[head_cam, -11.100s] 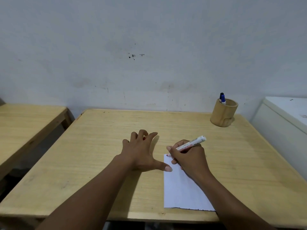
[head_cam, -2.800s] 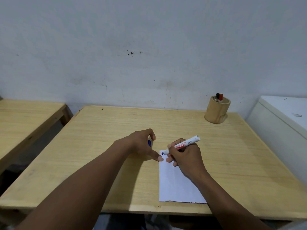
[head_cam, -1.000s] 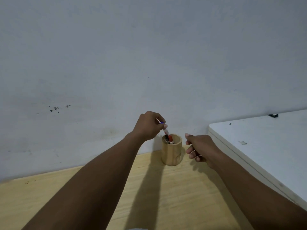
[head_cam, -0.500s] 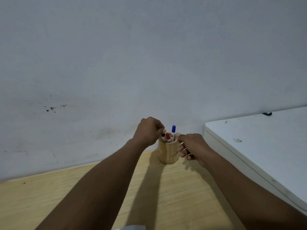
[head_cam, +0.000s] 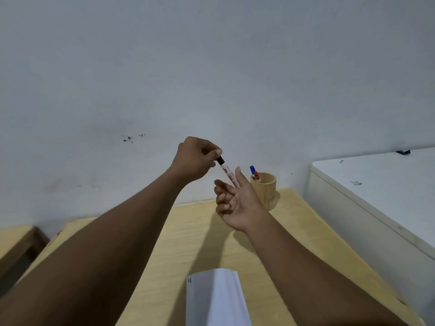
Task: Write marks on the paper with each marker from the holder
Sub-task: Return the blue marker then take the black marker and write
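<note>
- Head view, left hand (head_cam: pixel 193 160): raised above the desk (head_cam: pixel 200 234), grip pinched together on the black cap end of a marker (head_cam: pixel 227 173).
- Marker: white barrel with red print, tilted, cap end up and left, lower end down and right, touching the right hand's fingers.
- Right hand (head_cam: pixel 237 201): palm up, just beside and below the left hand, fingers spread apart, index finger raised along the marker's lower end; not closed on it.
- Holder (head_cam: pixel 264 190): round, wooden, at the far right of the desk, just right of the right hand.
- In the holder: blue-capped marker (head_cam: pixel 252 169) and red-capped marker (head_cam: pixel 257 176), standing, caps up.
- Paper (head_cam: pixel 216 300): white sheet, near edge of the desk, between the forearms; small dark marks at its far left corner.
- White cabinet (head_cam: pixel 376 184): right of the desk.
- Second desk (head_cam: pixel 14 236): left, apart from the first.
</note>
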Tool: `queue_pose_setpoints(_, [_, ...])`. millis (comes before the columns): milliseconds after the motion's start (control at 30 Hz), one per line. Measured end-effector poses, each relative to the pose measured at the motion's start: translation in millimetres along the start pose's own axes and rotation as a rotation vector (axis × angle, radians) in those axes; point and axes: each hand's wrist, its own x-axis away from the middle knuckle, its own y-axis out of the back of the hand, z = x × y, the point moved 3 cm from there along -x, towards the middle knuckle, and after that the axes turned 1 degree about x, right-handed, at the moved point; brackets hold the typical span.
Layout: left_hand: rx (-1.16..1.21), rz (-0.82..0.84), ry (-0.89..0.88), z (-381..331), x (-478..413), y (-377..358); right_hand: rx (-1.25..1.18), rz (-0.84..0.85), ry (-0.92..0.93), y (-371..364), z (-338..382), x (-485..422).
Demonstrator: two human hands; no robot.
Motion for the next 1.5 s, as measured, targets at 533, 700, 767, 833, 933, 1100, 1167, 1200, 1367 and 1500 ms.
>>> queue_pose_setpoints(533, [0.408,0.039,0.315,106,125,31,0.134,-0.044,0.064,-18,-77,7])
queue_pose_setpoints(700, [0.526,0.072,0.360,114,140,26,0.295,0.075,0.136,-9,-66,9])
queue_pose_setpoints(767, [0.571,0.066,0.377,114,145,21,0.319,0.121,0.151,-5,-64,11])
queue_pose_setpoints(833, [0.623,0.038,0.409,119,150,19,0.308,0.161,0.150,0,-62,13])
queue_pose_setpoints(933, [0.607,0.018,0.454,138,163,26,0.281,0.129,0.162,10,-56,17])
queue_pose_setpoints(1100, [0.020,0.267,0.370,163,187,23,0.570,0.015,0.201,17,-65,32])
queue_pose_setpoints(1167, [-0.052,0.325,0.370,159,189,18,0.646,-0.023,0.224,21,-79,36])
queue_pose_setpoints(1200, [-0.070,0.348,0.362,156,189,14,0.671,-0.042,0.249,23,-87,37])
queue_pose_setpoints(1367, [-0.139,0.457,0.350,149,192,0,0.755,-0.118,0.344,43,-116,39])
queue_pose_setpoints(1500, [-0.136,0.482,0.373,154,190,0,0.866,-0.147,0.399,47,-126,40])
